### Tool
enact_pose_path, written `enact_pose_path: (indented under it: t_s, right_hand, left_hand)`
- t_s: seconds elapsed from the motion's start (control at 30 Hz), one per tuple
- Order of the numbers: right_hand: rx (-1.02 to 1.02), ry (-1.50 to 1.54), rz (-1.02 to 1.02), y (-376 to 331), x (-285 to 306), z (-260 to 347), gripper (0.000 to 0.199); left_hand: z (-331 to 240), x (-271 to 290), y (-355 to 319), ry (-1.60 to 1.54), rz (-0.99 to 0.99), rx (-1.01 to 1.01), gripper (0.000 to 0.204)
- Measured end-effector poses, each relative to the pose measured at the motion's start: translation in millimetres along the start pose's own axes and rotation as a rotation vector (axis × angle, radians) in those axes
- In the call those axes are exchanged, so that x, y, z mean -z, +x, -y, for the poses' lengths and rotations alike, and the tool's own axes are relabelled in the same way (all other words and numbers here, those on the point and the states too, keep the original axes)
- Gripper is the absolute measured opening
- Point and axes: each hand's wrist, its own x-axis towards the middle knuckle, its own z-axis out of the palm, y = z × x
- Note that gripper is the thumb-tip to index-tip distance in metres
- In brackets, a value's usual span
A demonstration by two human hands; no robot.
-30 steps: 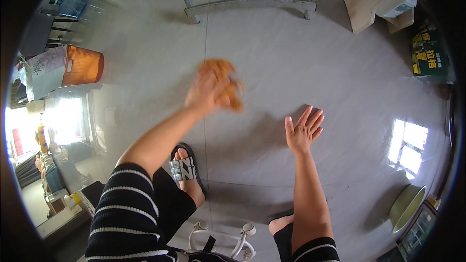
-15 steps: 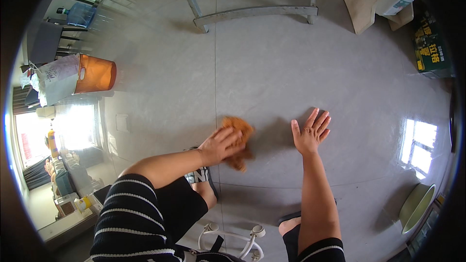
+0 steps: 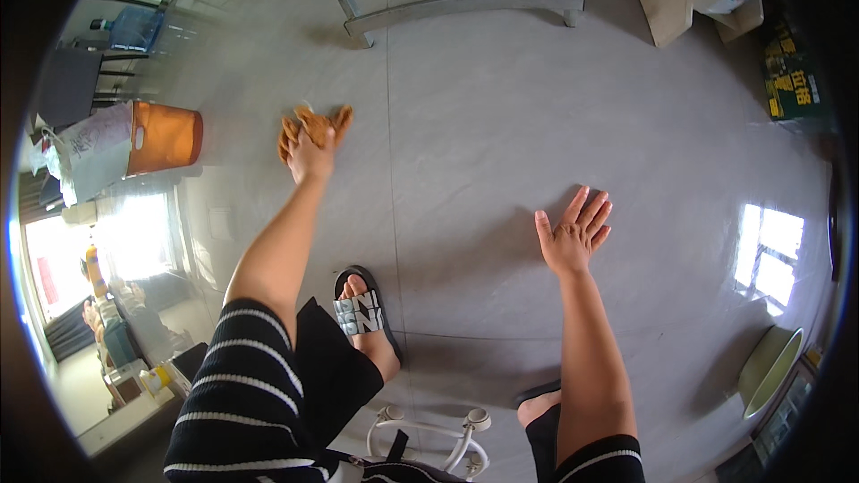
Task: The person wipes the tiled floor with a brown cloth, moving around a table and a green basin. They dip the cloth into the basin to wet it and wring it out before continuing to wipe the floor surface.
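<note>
Head camera, looking straight down: a person crouches over a smooth grey tiled floor (image 3: 501,125), both bare forearms entering from the lower edge.

The left hand (image 3: 309,154) is stretched far forward, palm down, pressing on an orange-brown cloth (image 3: 315,122). The cloth lies bunched on the floor under and just beyond the fingers, its crumpled edges showing past the fingertips. The hand looks spread flat over it rather than clenched; whether any fingers pinch a fold cannot be seen.

The right hand (image 3: 573,234) holds nothing. It rests open on the floor, fingers splayed, well apart from the cloth and to its right, seemingly as a prop.

The cloth appears soft, light and limp, so it would likely slide easily on this glossy floor under a flat palm and crumple if gripped. Gathering its bunched middle would probably give the surest hold.

Farther left of the left hand stands an orange bin (image 3: 165,136) with a pale bag beside it. Nearer the body, behind the left hand, is a foot in a black slide sandal (image 3: 362,313). Beyond both hands runs a grey metal frame (image 3: 465,7) resting on the floor.
</note>
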Motion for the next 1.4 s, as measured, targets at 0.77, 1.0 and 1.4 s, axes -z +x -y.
enact_pose_path:
  t_s: [0.77, 1.0, 1.4]
  right_hand:
    - [-0.035, -0.025, 0.104, 2.7, 7.3, 6.9, 0.103]
    - [-0.03, 0.013, 0.081, -0.7, 14.9, 3.6, 0.101]
    - [-0.019, 0.013, 0.086, -0.1, 13.6, 8.7, 0.103]
  left_hand:
    - [-184.6, 14.5, 2.5, 0.201, 0.191, -0.565, 0.076]
    - [-50.3, 32.9, -198.6, 0.174, 0.353, -1.381, 0.062]
    - [-174.9, 29.4, 9.3, 0.182, 0.372, -0.732, 0.075]
